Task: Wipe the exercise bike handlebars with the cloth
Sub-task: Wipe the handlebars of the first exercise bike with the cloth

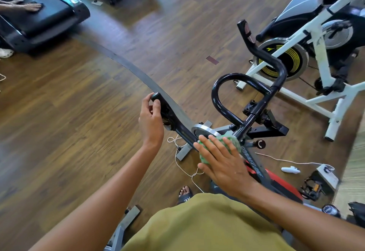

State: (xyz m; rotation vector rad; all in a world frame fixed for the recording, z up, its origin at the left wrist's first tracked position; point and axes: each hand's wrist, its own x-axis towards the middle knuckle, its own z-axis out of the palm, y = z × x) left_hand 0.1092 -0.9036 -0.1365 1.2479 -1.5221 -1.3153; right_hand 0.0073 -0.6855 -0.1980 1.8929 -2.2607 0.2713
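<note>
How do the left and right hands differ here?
The left hand curls round the end grip of the handlebars; the right hand lies flat with straight fingers. The left hand touches bare bar; the right hand presses the green cloth onto it. The left hand sits farther out, the right hand near the centre stem. Both are on the same bar.
</note>
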